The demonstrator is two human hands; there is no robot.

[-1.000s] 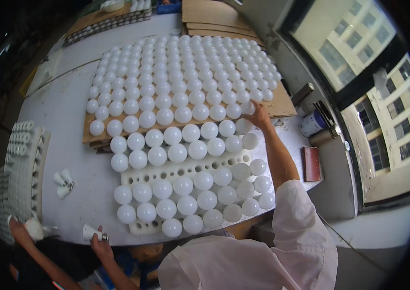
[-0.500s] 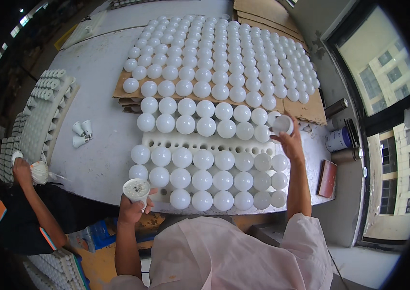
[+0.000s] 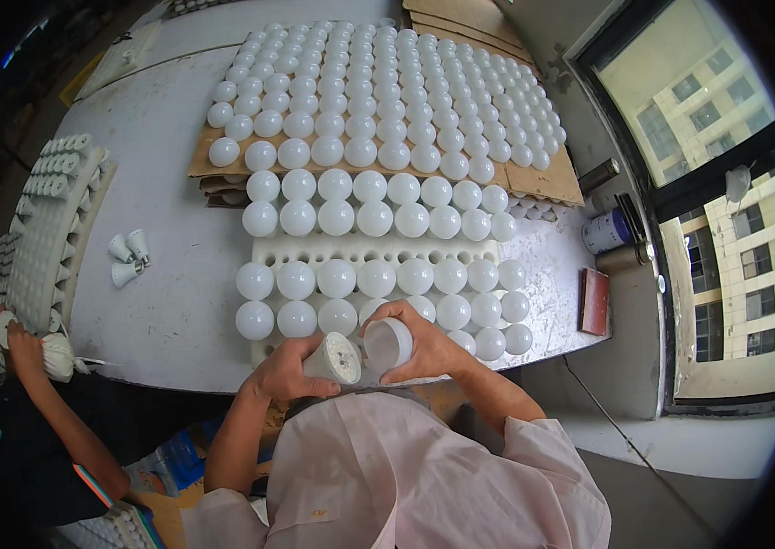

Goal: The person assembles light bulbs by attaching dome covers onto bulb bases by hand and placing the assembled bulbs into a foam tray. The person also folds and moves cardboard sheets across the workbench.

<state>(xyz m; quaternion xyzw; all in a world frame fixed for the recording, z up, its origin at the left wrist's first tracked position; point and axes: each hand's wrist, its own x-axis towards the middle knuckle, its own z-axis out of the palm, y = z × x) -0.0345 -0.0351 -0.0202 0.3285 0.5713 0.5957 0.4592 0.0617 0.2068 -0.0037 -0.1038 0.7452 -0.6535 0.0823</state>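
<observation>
My left hand point(image 3: 285, 371) grips a white lamp base point(image 3: 334, 358) with its round face turned up. My right hand point(image 3: 422, 340) holds a white bulb dome point(image 3: 385, 344), open end toward the base, the two nearly touching above the table's near edge. Just beyond my hands lies a white foam tray point(image 3: 378, 249) with rows of white bulbs point(image 3: 375, 277) standing in its holes; one row of holes is bare.
More white bulbs point(image 3: 378, 101) fill cardboard sheets point(image 3: 543, 181) farther back. Three loose lamp bases point(image 3: 126, 256) lie at left on the grey table point(image 3: 159, 274). Another person's hand point(image 3: 21, 340) works at a tray of bases point(image 3: 49, 229). Cans point(image 3: 605, 231) stand at right.
My right hand came back from the tray's right side with a dome, and my left hand brought the base inward; both now meet in front of my chest.
</observation>
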